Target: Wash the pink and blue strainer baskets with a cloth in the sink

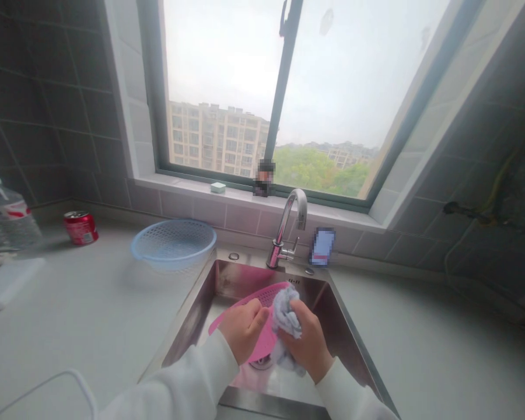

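Over the sink (pixel 352 338), my left hand (pixel 244 328) is closed on a pink plastic basket (pixel 265 349) with a perforated wall. The basket is tilted, with part of it behind my left hand. My right hand (pixel 308 339) is wrapped round a crumpled pale grey cloth (pixel 286 312). The cloth lies against the basket's right side, and its lower end hangs below my right hand. Part of the drain (pixel 261 364) shows beneath the basket.
A chrome faucet (pixel 284 230) rises behind the sink, a phone (pixel 322 246) leaning to its right. On the left counter stand a light blue basket (pixel 175 245), a red can (pixel 81 228) and a large clear bottle (pixel 9 213). A small pale green box (pixel 217 188) rests on the windowsill.
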`<action>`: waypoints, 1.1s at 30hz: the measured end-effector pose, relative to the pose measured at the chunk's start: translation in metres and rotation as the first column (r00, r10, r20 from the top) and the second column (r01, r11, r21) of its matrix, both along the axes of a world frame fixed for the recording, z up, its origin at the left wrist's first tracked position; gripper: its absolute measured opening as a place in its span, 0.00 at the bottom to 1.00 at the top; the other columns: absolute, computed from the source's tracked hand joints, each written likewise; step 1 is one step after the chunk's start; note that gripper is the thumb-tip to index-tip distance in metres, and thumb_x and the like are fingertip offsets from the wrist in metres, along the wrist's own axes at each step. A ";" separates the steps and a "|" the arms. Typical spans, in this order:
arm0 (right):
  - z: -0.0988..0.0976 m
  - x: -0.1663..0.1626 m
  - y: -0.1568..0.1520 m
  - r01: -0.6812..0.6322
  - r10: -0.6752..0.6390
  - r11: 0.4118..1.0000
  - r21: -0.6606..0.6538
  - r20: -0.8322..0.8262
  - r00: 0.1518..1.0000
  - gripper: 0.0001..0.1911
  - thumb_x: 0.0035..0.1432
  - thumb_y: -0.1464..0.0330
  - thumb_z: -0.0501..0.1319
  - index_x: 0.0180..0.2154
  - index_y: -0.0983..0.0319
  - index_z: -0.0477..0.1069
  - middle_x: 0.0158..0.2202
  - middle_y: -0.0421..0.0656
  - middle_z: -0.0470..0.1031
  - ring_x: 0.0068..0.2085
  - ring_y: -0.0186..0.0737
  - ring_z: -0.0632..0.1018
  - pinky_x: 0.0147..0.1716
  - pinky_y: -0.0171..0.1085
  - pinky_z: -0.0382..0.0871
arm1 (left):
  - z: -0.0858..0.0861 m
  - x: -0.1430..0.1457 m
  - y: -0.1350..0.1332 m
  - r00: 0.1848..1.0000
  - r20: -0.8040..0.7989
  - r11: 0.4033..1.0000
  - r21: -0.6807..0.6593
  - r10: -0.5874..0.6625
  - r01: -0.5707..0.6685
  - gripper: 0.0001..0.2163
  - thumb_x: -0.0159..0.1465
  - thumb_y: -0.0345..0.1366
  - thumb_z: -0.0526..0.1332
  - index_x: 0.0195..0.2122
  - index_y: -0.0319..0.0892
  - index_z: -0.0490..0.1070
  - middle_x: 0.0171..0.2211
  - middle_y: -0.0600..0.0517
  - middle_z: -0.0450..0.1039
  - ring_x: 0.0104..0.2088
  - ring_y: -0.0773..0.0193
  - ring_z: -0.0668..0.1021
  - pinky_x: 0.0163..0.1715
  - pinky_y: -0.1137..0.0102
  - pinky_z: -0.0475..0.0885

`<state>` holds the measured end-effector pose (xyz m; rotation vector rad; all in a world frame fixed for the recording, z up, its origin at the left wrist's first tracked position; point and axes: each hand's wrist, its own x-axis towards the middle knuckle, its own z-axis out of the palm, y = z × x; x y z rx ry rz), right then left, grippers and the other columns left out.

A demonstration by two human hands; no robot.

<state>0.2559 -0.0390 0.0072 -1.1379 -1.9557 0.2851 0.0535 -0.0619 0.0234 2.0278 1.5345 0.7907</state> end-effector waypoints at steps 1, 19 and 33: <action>-0.002 -0.004 -0.004 -0.066 0.066 0.998 0.010 0.035 0.997 0.08 0.48 0.67 0.65 0.33 0.57 0.69 0.29 0.41 0.75 0.29 0.43 0.75 0.30 0.38 0.66 | -0.001 0.000 0.001 1.000 0.003 1.000 0.001 0.006 -0.006 0.22 0.75 0.50 0.41 0.31 0.45 0.65 0.28 0.51 0.75 0.32 0.58 0.78 0.31 0.66 0.58; 0.000 0.028 0.027 0.181 -0.181 0.977 -0.110 0.005 0.983 0.06 0.51 0.67 0.59 0.34 0.56 0.66 0.34 0.45 0.76 0.35 0.50 0.78 0.37 0.44 0.67 | 0.002 -0.003 0.007 0.993 0.110 0.999 -0.030 -0.038 0.042 0.17 0.70 0.45 0.53 0.39 0.43 0.79 0.34 0.49 0.82 0.35 0.57 0.80 0.34 0.68 0.62; -0.002 0.019 0.018 0.136 -0.136 0.990 0.027 0.006 0.991 0.07 0.51 0.68 0.60 0.36 0.57 0.67 0.30 0.42 0.75 0.30 0.44 0.77 0.32 0.39 0.68 | -0.007 0.001 0.011 1.000 -0.024 0.993 -0.116 -0.019 0.016 0.13 0.71 0.34 0.48 0.37 0.42 0.72 0.32 0.49 0.78 0.35 0.59 0.78 0.33 0.69 0.60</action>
